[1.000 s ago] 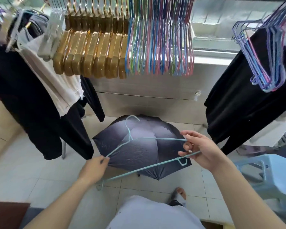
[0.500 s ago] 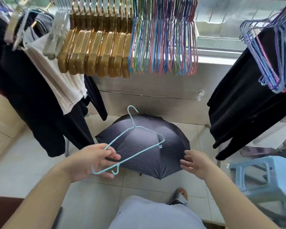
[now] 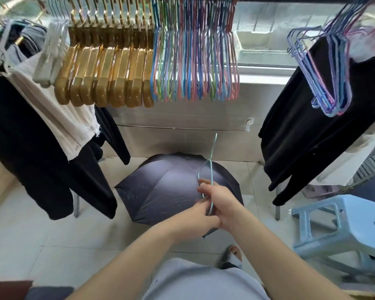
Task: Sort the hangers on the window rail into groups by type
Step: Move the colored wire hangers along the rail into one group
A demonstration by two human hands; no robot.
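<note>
Tiled floor (image 3: 30,234), open umbrella (image 3: 160,191) under both hands' teal hanger (image 3: 211,169)

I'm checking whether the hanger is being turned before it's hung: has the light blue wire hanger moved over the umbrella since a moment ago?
Yes. The light blue hanger has swung upright and shifted right over the umbrella, both hands now gripping it.

The chunky gold hangers (image 3: 104,76) on the rail look like glossy plastic with bright highlights, while the thin pastel wire hangers (image 3: 195,61) beside them have a smooth coloured coating. The dark open umbrella (image 3: 160,191) on the floor is matt woven cloth with a faint sheen. The pale floor tiles (image 3: 30,245) are smooth and slightly shiny, and the light-blue stool (image 3: 355,224) is smooth moulded plastic.
</note>
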